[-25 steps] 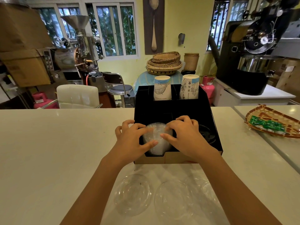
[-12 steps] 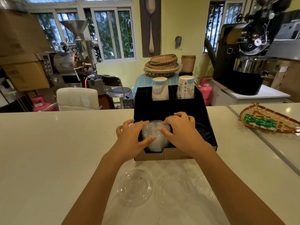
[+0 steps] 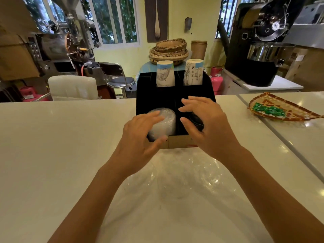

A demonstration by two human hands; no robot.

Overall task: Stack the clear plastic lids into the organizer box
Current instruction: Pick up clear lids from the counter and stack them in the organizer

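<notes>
lids (image 3: 175,179) still loose lie on the table (image 3: 52,155) just under both wrists, nearer than the box (image 3: 175,100) with its stack (image 3: 164,121), left hand (image 3: 140,142) and right hand (image 3: 208,130) spread open, holding nothing, so reach back.

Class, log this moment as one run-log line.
left hand: open, over lid stack | right hand: open | stack: organizer box, front-left compartment | loose lids: on counter

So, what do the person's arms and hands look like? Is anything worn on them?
Both forearms are bare up to the bottom edge of the picture, with no sleeve in view. The left hand and the right hand wear no gloves. No ring, watch or bracelet shows on the fingers or wrists. The fingernails look short and unpainted.
</notes>
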